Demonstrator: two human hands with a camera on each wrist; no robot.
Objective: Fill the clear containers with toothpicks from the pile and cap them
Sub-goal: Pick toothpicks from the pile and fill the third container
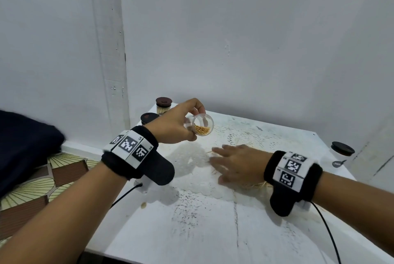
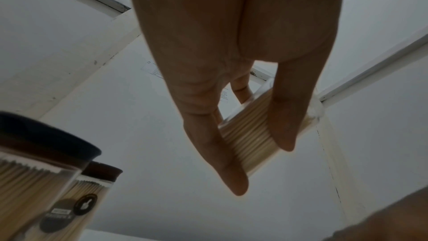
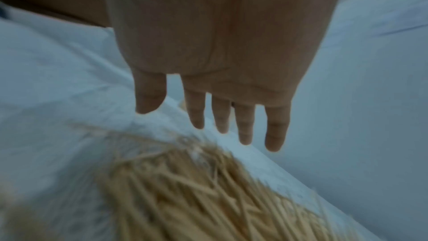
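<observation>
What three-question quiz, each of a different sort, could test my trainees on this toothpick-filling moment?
1. True or false: the open container in the left hand already holds some toothpicks.
2. Which hand reaches over the toothpick pile? A) left B) right C) neither
3. Fill in: the two capped containers behind the left hand have ___ lids.

Key:
1. True; toothpick ends show through its mouth.
2. B; the right hand is spread, fingers straight, holding nothing.
3. Dark.
</observation>
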